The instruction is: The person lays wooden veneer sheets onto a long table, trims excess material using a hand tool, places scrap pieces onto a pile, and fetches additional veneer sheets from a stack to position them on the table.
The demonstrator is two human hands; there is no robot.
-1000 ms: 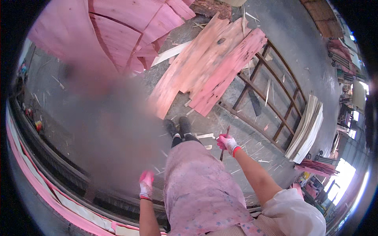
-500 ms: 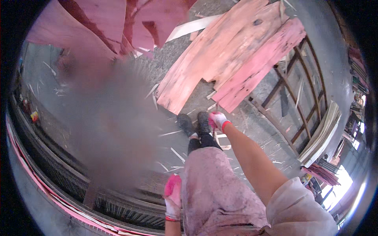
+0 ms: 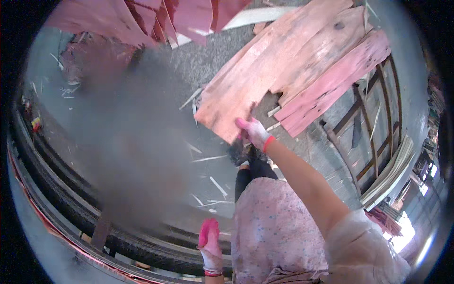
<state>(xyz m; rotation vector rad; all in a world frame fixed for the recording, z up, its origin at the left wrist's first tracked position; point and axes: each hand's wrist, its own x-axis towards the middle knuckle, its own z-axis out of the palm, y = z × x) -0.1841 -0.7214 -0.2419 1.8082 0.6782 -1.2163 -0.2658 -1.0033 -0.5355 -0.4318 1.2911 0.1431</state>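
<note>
My right hand (image 3: 254, 132), in a white glove with pink fingers and a red cuff, pinches the near end of an orange-pink wood veneer sheet (image 3: 246, 97). Its thumb lies on top and the other fingers are mostly hidden below the edge. The sheet is long, with a ragged notch beside the hand, and lies with another knotty veneer sheet (image 3: 326, 47). To their right rests a narrower pink veneer strip (image 3: 336, 83). My left hand (image 3: 211, 244), gloved alike, hangs low beside my stained apron (image 3: 279, 227) with its fingers stretched out, holding nothing.
Dark red veneer sheets (image 3: 189, 19) hang at the top left. A metal frame (image 3: 373, 118) and a stack of pale sheets (image 3: 390, 177) are at right. Dark rails (image 3: 61, 189) run along the lower left. Wood slivers (image 3: 218, 186) litter the floor; a grey blur covers the left middle.
My right hand has moved from above my shoes to the veneer sheet's near end and gripped it. The left hand stays low, its fingers straighter. The view has shifted slightly.
</note>
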